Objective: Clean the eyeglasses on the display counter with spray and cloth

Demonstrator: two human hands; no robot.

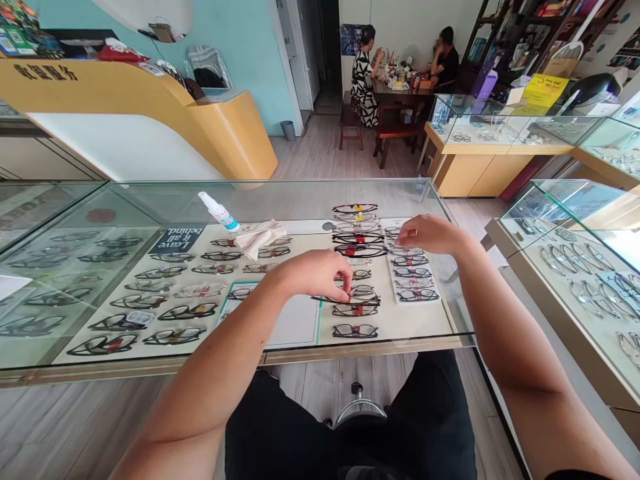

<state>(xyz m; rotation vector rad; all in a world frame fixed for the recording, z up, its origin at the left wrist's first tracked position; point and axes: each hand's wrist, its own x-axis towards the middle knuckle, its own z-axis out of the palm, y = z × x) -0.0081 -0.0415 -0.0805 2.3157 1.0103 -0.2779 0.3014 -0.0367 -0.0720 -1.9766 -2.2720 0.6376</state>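
My left hand [325,273] reaches over the glass counter with its fingers pinched on a pair of dark-framed glasses [364,302]. These glasses are held over other frames on the counter, partly overlapping them. My right hand [424,233] is raised to the right, its fingers loosely curled, with nothing visible in them. It hovers above several glasses on the right side, close to the right end of a stacked row of glasses [356,238]. In front of me, a single pair of eyeglasses [355,331] lies nearest the counter's front edge.
A spray bottle [219,211] and a crumpled cloth [260,238] lie on the glass counter [290,200]. Many frames sit inside the case on the left. Another display case [575,267] stands to the right. Two people [365,80] sit at a table in the back.
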